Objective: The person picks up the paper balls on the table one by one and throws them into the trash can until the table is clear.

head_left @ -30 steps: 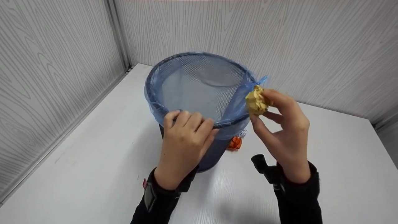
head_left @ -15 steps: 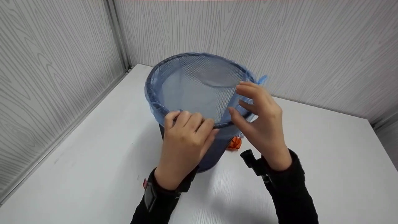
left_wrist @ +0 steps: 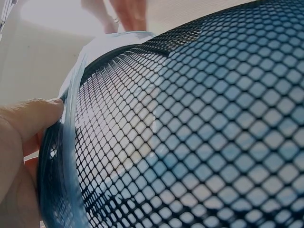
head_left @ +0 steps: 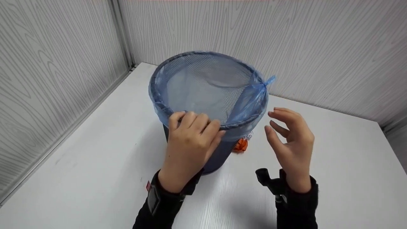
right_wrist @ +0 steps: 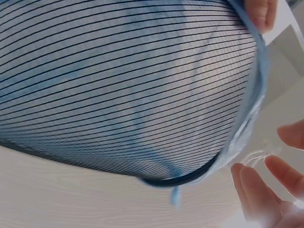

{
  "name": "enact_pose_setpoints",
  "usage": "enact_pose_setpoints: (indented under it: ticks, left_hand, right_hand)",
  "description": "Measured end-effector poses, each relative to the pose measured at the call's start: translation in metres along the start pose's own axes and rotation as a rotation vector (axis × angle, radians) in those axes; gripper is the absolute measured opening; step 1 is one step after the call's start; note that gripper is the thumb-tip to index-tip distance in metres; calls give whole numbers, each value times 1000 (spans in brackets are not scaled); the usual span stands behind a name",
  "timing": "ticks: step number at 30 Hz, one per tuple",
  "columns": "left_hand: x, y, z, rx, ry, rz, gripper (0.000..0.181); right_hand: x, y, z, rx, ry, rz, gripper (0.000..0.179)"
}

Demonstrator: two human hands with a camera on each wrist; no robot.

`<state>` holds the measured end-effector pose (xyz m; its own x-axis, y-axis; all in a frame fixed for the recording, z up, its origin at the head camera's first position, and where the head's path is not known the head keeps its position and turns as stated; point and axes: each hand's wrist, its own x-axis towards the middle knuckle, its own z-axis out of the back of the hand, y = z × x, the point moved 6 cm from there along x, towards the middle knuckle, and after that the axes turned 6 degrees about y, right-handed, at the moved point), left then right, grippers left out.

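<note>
A dark mesh wastebasket (head_left: 216,159) stands lined with a thin blue plastic bag (head_left: 251,101), folded over its rim and knotted at the right. My left hand (head_left: 192,143) grips the near rim, fingers hooked over the edge; the left wrist view shows its thumb (left_wrist: 35,114) against the outside of the bag. Just right of the rim is my right hand (head_left: 294,143), fingers loosely bent with a gap to the thumb and nothing between them. In the right wrist view its fingers (right_wrist: 256,190) are apart from the bag's edge. No yellow paper ball is visible.
On the white table (head_left: 105,178), an orange crumpled paper ball (head_left: 240,145) lies beside the basket's lower right side. A white crumpled one (head_left: 249,136) shows partly behind it. Wood-grain panels (head_left: 318,47) rise at the back and left.
My right hand held a yellow crumpled paper ball at the right rim, moved over the opening with its fingers parted and the ball gone, then drew back right. The left hand stayed on the rim.
</note>
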<state>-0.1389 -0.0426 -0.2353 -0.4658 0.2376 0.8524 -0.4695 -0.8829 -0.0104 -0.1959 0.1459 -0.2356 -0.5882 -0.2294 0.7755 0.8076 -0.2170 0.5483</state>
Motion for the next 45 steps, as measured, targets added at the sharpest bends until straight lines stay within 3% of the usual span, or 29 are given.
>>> enact_pose_setpoints:
  ticks: [5,10,17,23,26,31,36,45]
  left_hand:
    - [-1,-1,-2,2,16,4,16]
    - [-1,0,-2,0,21,8,15]
    - [-2,0,-2,2,28,12,16]
    - [-2,0,-2,3,29,13,16]
    - [-2,0,-3,6,29,9,16]
    - [-2,0,-2,10,22,7,16]
    - [-2,0,-1,2,0,0,16]
    - [-2,1,0,-16,-3,-3,16]
  right_hand:
    - [-8,-25,-2,-175,91,-61,31]
    - [-11,-56,-8,-265,197,-141,29]
    - [-22,-105,-31,-304,364,-278,30]
    - [-31,-133,-53,-371,493,-279,33]
    - [-39,-145,-60,-400,595,-312,39]
    - [-51,-160,-69,-374,744,-421,41]
    - [-57,-166,-75,-405,818,-399,35]
    - [-63,-169,-81,-474,853,-406,27]
